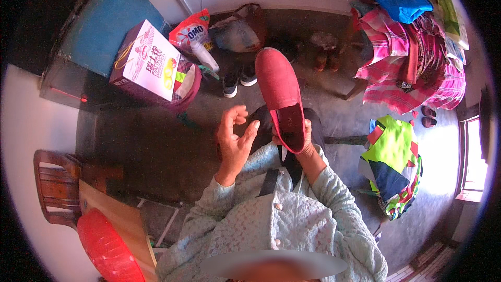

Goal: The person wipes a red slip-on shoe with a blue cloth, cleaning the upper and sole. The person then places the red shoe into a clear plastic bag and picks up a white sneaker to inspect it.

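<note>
A red slip-on shoe (277, 81) is held up in front of me, its toe pointing away and its opening facing up. Around the heel end, partly hidden behind the shoe, my right hand (309, 138) grips it. My left hand (236, 138) is raised to the left of the shoe, apart from it. Its fingers are curled loosely with a gap to the thumb, and nothing shows between them. Below the shoe are my dark-clad legs.
A dark pair of sneakers (230, 84) stands on the floor ahead. To the left are a white and purple box (151, 62), a detergent bag (189, 32) and a white bottle (204, 56). Pink plaid cloth (386, 86) hangs at the right, above a neon-green cloth pile (391, 143).
</note>
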